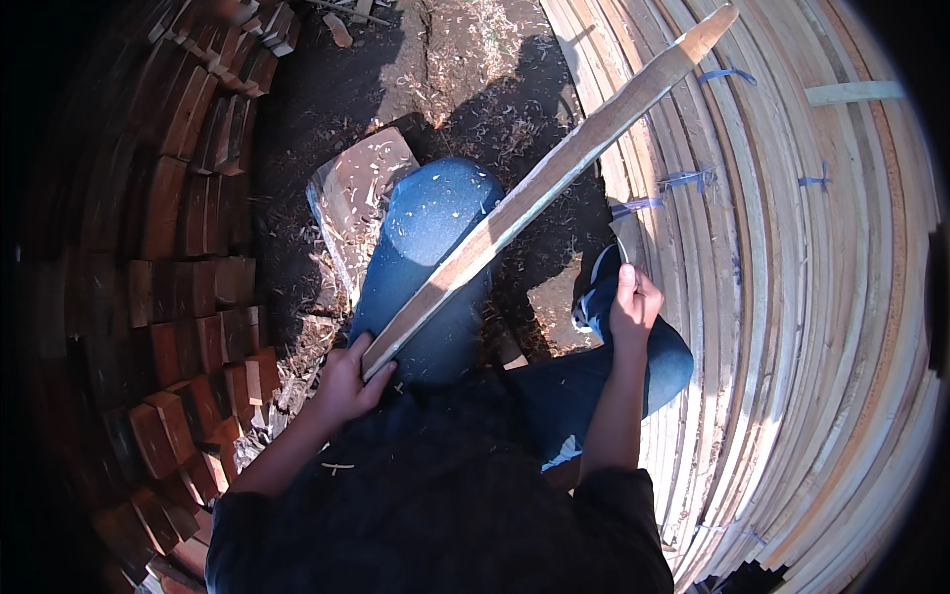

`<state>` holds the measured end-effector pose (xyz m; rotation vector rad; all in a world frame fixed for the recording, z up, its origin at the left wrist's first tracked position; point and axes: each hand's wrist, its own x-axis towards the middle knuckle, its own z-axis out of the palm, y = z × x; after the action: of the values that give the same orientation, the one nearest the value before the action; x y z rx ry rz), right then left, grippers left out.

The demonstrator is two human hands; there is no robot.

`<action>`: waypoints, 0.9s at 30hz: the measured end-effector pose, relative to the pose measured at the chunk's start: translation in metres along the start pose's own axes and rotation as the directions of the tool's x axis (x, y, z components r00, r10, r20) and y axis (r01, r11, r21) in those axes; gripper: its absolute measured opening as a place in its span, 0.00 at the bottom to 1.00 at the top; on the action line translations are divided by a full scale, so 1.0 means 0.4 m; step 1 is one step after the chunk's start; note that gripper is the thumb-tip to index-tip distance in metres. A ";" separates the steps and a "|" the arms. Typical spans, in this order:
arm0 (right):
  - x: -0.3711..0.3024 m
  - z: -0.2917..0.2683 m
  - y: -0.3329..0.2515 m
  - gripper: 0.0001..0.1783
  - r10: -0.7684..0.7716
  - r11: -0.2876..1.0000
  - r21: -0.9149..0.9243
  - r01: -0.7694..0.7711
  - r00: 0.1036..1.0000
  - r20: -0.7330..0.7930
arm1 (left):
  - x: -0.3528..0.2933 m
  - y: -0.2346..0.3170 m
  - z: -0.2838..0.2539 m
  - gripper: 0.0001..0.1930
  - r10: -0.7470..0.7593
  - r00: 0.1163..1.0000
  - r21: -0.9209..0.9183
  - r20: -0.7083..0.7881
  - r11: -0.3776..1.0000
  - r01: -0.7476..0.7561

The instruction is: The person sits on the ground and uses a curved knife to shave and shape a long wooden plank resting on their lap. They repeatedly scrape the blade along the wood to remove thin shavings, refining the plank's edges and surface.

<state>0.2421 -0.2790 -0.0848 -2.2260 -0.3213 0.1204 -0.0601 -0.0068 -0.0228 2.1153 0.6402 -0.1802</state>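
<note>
My left hand (353,384) is closed round the near end of a long wooden strip (539,193). The strip slants up and to the right across my left knee, and its tapered far end lies over the stacked boards. Its face is brown, with paler, uneven edges. Off to the right, above my bent right leg, my right hand (634,309) is closed in a fist, thumb up. A short, flat, grey blade-like piece (623,238) sticks up from that fist, apart from the strip. Its handle is hidden in the fingers.
Long pale boards (792,297), tied with blue strips, are stacked along the right. On the left stand piles of reddish-brown wood blocks (188,337). A flat slab (361,183) strewn with shavings lies beside my left knee. Curled shavings (475,49) litter the dark ground.
</note>
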 end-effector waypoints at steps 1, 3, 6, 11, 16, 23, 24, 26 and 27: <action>-0.006 0.003 0.009 0.25 -0.028 0.999 -0.041 0.029 0.999 0.026 | 0.002 0.008 -0.002 0.15 0.010 1.000 0.007 0.000 1.000 -0.010; -0.016 0.013 0.015 0.26 -0.062 0.989 -0.128 0.070 0.996 0.066 | -0.001 0.004 0.007 0.16 0.019 1.000 -0.008 -0.021 1.000 -0.019; -0.021 0.015 0.004 0.27 -0.064 0.988 -0.129 0.081 0.990 0.128 | 0.002 -0.001 0.004 0.17 0.044 0.999 -0.021 -0.021 0.999 -0.045; -0.047 0.010 -0.046 0.26 -0.110 0.988 -0.098 0.119 0.989 0.095 | 0.006 0.003 -0.005 0.14 0.083 0.996 -0.104 -0.018 0.991 -0.085; -0.161 0.080 -0.187 0.24 -0.227 0.973 -0.017 0.230 0.968 0.105 | -0.002 0.018 0.007 0.12 0.073 0.996 -0.017 -0.060 0.997 -0.074; -0.197 0.159 -0.277 0.27 -0.313 0.949 0.012 0.315 0.935 0.169 | 0.010 0.000 -0.002 0.14 0.078 0.997 -0.124 0.006 0.989 -0.076; -0.193 0.161 -0.277 0.28 -0.332 0.942 0.009 0.335 0.930 0.160 | 0.010 -0.005 0.002 0.14 0.076 0.997 -0.138 0.000 0.987 -0.076; -0.182 0.157 -0.280 0.28 -0.380 0.919 -0.049 0.390 0.913 0.148 | 0.008 -0.010 0.008 0.14 0.072 0.997 -0.167 -0.013 0.983 -0.073; -0.173 0.149 -0.279 0.28 -0.407 0.900 -0.104 0.423 0.901 0.149 | 0.009 -0.011 0.008 0.14 0.083 0.997 -0.166 -0.009 0.983 -0.083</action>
<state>0.1425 -0.1862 -0.0367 -2.2321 -0.8903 0.0051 -0.0588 -0.0059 -0.0290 1.9768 0.5477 -0.0751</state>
